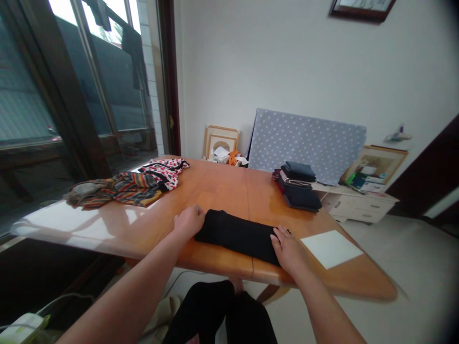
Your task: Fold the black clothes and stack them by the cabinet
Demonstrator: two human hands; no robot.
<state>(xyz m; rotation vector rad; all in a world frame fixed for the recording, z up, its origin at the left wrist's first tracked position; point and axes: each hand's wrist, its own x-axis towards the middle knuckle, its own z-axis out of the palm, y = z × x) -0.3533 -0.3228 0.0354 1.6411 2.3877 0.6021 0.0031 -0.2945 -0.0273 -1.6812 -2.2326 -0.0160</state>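
Note:
A black garment (238,235), folded into a long flat strip, lies near the front edge of the wooden table. At its left end is my left hand (190,220), fingers curled closed on the cloth's edge. My right hand (287,246) rests on the opposite end, fingers stretched out over the fabric. What kind of garment it is cannot be made out in this folded form.
The wooden table (218,184) bears a stack of folded clothes (297,186) at the back right and a white sheet (332,248) at the right. Loose patterned clothes (134,188) lie at the left. Behind stands a dotted grey cloth (304,141).

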